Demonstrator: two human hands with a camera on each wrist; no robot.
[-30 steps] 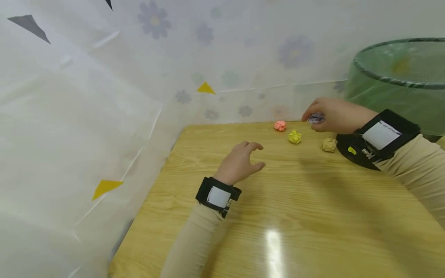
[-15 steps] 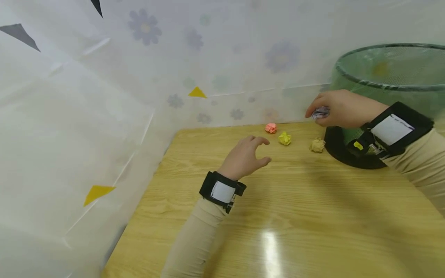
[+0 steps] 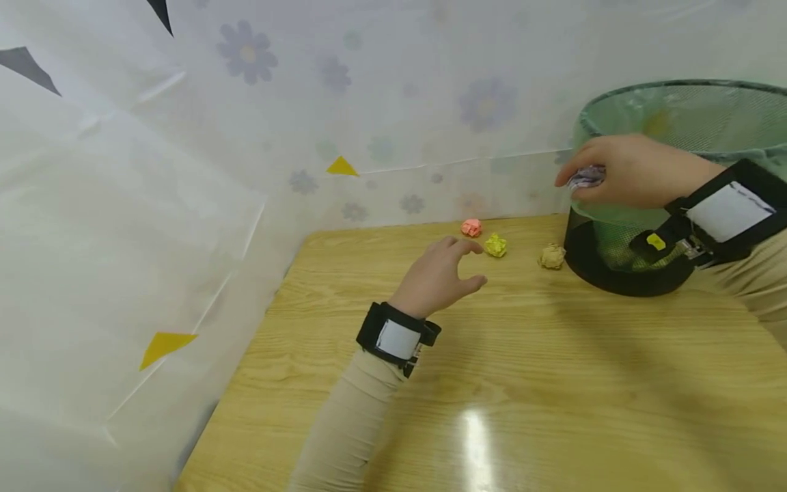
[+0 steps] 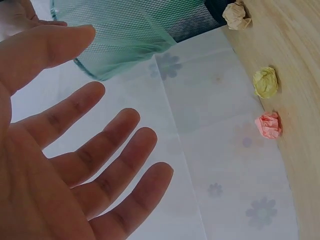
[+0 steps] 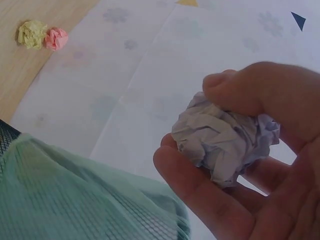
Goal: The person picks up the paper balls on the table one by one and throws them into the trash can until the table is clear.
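Observation:
In the head view my right hand (image 3: pixel 639 171) grips a crumpled ball of white paper (image 5: pixel 225 140) between thumb and fingers, overlapping the near side of a mesh bin lined with a green bag (image 3: pixel 676 147). My left hand (image 3: pixel 433 277) hovers over the table with nothing in it, fingers loosely spread and thumb apart. Three more paper balls lie near the table's back edge: a pink one (image 3: pixel 471 227), a yellow one (image 3: pixel 495 245) beside it, and a tan one (image 3: pixel 552 256) close to the bin's black base (image 3: pixel 627 277).
The wooden table (image 3: pixel 553 383) meets a white sheet (image 3: pixel 393 89) printed with flowers at its back edge. Another stretch of sheet covers the left side. Yellow triangles, such as the yellow patch (image 3: pixel 343 166), are stuck on it.
My right hand has risen and moved right with the white paper ball, up beside the bin's rim. The view has turned slightly right. The left hand stays spread, slightly higher and farther right in view.

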